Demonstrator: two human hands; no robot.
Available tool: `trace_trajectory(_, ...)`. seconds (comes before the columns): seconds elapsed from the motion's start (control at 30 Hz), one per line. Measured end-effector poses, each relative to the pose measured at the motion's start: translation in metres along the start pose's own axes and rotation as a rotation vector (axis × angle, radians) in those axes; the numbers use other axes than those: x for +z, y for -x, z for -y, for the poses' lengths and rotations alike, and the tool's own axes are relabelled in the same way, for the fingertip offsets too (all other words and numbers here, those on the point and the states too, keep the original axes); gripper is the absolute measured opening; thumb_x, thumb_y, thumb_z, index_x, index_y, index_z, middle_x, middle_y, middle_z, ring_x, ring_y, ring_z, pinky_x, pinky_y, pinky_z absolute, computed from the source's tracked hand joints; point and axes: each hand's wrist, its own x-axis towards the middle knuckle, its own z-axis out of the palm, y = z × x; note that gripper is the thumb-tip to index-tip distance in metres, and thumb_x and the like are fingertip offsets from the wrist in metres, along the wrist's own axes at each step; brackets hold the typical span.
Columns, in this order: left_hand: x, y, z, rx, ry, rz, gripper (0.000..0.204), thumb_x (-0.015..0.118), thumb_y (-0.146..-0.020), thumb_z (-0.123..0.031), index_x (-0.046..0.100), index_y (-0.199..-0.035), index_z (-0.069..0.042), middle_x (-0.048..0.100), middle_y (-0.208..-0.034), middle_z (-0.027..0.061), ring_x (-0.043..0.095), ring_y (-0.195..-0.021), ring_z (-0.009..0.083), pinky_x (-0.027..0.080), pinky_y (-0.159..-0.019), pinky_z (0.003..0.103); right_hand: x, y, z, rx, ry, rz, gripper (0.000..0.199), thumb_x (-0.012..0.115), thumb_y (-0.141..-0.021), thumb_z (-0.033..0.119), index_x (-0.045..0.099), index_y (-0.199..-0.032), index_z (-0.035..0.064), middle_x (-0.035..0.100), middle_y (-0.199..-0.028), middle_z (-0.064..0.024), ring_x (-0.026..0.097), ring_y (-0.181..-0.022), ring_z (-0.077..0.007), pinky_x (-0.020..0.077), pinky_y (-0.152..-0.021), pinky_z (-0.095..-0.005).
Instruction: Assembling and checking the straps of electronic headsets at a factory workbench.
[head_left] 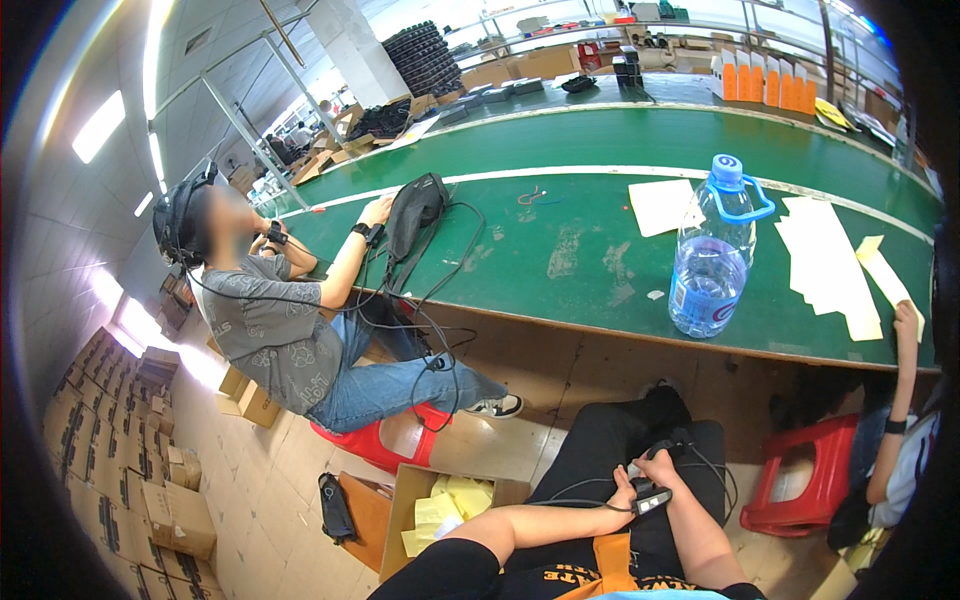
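Observation:
Both my hands rest close together above my lap, in front of my black trousers (600, 445). My left hand (622, 490) has its fingers stretched out and seems to hold nothing. A small dark device (652, 499) with light marks sits at its wrist and a thin black cable runs from there. Beside it, my right hand (656, 467) is curled, nearly touching the left. Just past its fingers lies a dark object (682, 440) with black cables; whether the hand holds it is too small to make out.
A green worktable (540, 250) stands ahead, with a water bottle (712, 255), pale paper sheets (828, 268) and a black bag (415, 215). A person (270, 320) sits at left; another person's hand (908, 318) touches a paper strip. A red stool (805, 475) and an open carton (405, 500) flank me.

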Motion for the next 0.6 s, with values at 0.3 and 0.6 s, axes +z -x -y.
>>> trace_trajectory(0.3, -0.012, -0.007, -0.007, -0.286, 0.408, 0.447, 0.07, 0.051, -0.087, -0.055, 0.036, -0.14, -0.012, 0.039, -0.141, 0.0079, 0.029, -0.134, 0.025, 0.024, -0.112, 0.03, 0.0, -0.003, -0.002, 0.029, 0.025, 0.004, 0.013, 0.071, -0.075, 0.007, 0.06, -0.074, 0.0001, 0.057, -0.059, -0.0071, 0.055, -0.05, -0.0159, 0.0439, -0.047, -0.0304)
trace_trajectory(0.6, 0.008, 0.001, 0.014, 0.096, -0.056, -0.088, 0.079, 0.042, -0.086, -0.064, 0.028, -0.143, -0.012, 0.035, -0.144, 0.0094, 0.027, -0.135, 0.0266, 0.019, -0.114, 0.032, 0.001, -0.004, -0.004, 0.027, -0.046, 0.017, 0.011, 0.069, -0.075, 0.005, 0.06, -0.072, 0.0009, 0.057, -0.059, -0.0061, 0.054, -0.049, -0.015, 0.0429, -0.046, -0.0297)
